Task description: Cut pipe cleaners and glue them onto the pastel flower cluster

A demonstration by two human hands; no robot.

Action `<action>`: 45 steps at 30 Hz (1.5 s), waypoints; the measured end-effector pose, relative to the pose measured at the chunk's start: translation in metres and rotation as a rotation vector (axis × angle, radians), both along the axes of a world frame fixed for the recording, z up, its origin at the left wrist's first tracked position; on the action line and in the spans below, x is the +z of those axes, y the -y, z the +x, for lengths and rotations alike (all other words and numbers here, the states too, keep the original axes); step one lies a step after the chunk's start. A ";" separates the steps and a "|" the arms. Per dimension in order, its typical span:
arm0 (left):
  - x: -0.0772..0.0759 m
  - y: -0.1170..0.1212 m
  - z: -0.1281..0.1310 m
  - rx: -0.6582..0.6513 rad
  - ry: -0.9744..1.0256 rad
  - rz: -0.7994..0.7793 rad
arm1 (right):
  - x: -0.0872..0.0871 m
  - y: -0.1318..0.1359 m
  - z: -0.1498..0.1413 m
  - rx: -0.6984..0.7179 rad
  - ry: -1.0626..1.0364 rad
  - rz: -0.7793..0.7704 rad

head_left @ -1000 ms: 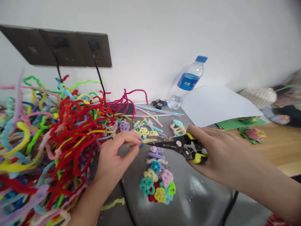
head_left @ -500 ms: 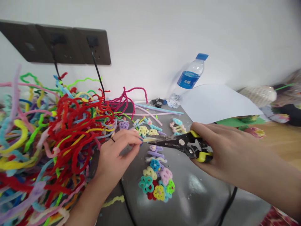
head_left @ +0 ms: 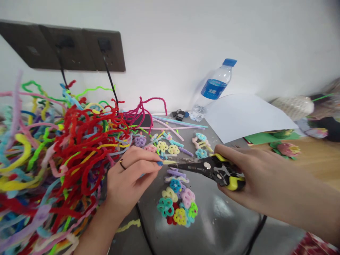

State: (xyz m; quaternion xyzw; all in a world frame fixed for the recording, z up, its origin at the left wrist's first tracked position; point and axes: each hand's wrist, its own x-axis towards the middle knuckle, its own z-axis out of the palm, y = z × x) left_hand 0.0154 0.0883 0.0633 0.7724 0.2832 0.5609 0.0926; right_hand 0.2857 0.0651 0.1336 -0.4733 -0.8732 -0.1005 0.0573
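Observation:
My left hand (head_left: 135, 173) pinches a short pale yellow pipe cleaner (head_left: 169, 162) between thumb and fingertips. Wrapped round the grips of black-and-yellow pliers (head_left: 196, 167), my right hand (head_left: 249, 177) points their long jaws left. The jaw tips meet the pipe cleaner's free end; I cannot tell whether they grip it. Just below lies a bunch of pipe-cleaner flowers (head_left: 180, 216) in several colours. Behind the hands are small loose flowers, among them a yellow one (head_left: 162, 146) and a purple one (head_left: 140, 141).
A big tangled heap of pipe cleaners (head_left: 85, 148) fills the left side. Toward the wall stand a leaning water bottle (head_left: 214, 88) and white paper (head_left: 247, 117). Straight pipe cleaners (head_left: 183, 122) lie at the back. A black cable (head_left: 145, 230) crosses the grey table (head_left: 220, 219).
The pliers have turned slightly, their tips a little lower and their jaws looking closer together. My left hand has shifted a little, uncovering a pink flower behind it.

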 end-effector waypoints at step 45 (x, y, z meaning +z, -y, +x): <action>0.000 0.002 0.001 0.076 0.042 -0.346 | -0.002 -0.008 -0.001 0.034 0.069 0.168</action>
